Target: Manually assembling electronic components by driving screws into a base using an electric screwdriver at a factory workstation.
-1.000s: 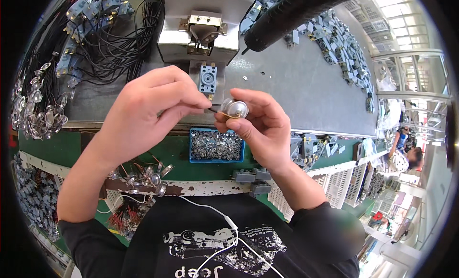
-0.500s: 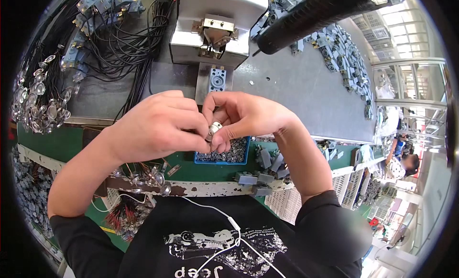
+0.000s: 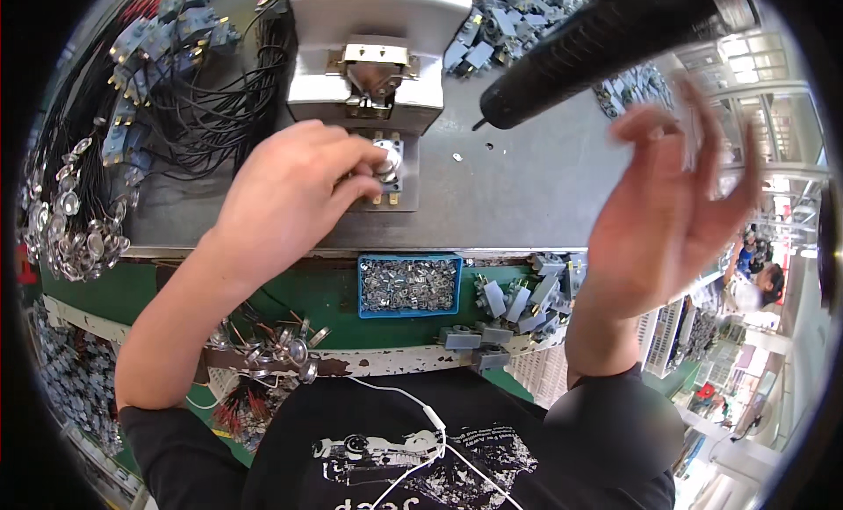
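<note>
From where I stand, the silvery disc could slip off-centre over the grey block if the left hand's pinch tilts or loosens. The disc lies at about two o'clock from that hand, its thumb and fingers clamped on the edge. The right hand, blurred, fingers spread and apparently bare, hangs at five o'clock from the black power screwdriver.

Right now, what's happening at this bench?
A person's left hand holds a shiny round metal part against a small blue-grey rectangular block, in front of the silver metal fixture. The right hand, motion-blurred, is raised off to the right, fingers spread and apparently empty, below the black cylindrical tool. A blue rectangular tray of small metal pieces sits nearer the person.
</note>
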Action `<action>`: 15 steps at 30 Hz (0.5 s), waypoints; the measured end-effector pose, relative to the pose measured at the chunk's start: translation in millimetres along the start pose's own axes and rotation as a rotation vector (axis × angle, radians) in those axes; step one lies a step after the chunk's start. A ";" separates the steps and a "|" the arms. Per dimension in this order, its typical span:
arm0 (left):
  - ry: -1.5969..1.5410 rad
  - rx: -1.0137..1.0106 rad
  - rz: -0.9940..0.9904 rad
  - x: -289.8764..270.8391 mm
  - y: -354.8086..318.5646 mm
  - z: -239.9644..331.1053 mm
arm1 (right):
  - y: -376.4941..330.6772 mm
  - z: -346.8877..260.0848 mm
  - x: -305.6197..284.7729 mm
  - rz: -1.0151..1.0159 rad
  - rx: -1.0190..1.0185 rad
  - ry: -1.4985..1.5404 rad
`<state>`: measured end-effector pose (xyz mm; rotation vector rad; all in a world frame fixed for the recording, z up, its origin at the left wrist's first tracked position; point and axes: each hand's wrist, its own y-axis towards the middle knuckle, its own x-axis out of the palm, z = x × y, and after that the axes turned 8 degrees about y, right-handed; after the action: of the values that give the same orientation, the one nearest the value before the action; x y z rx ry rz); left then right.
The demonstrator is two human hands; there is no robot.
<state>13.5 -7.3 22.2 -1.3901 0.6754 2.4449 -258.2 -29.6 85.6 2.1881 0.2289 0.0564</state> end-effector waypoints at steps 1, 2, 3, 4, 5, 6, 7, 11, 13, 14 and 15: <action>0.000 0.013 -0.009 2.6 0.2 2.4 | 14.4 -2.6 4.4 0.096 -0.109 0.027; 0.020 0.032 0.021 4.5 -2.1 5.2 | 30.2 -6.1 14.1 0.094 -0.146 -0.154; 0.033 0.063 0.055 6.8 -0.8 6.8 | 40.7 -6.6 18.0 0.089 -0.183 -0.349; 0.029 0.031 0.034 5.1 -0.5 8.1 | 44.1 10.7 8.1 0.093 -0.217 -0.115; 0.035 0.040 0.030 4.6 1.5 6.9 | 46.1 25.3 -1.2 0.094 -0.253 0.118; -0.014 -0.019 -0.026 2.9 2.2 4.0 | 46.4 25.8 -1.3 0.104 -0.259 0.126; -0.072 -0.069 -0.082 3.0 4.5 2.4 | 52.0 34.8 -0.7 0.126 -0.247 0.122; -0.126 -0.114 -0.093 6.1 6.0 -1.7 | 60.8 54.1 16.0 0.192 -0.185 0.121; -0.095 -0.081 -0.020 8.9 3.7 1.0 | 55.2 43.9 30.7 0.210 -0.149 0.124; -0.097 -0.081 -0.016 9.2 4.1 2.8 | 54.0 39.6 32.1 0.217 -0.131 0.126; -0.045 -0.059 -0.004 9.2 3.7 3.7 | 52.8 36.7 33.3 0.223 -0.111 0.133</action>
<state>4.4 -8.7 16.9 -1.3514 0.5937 2.5040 -213.3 -82.9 105.2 2.0929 0.0536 0.3329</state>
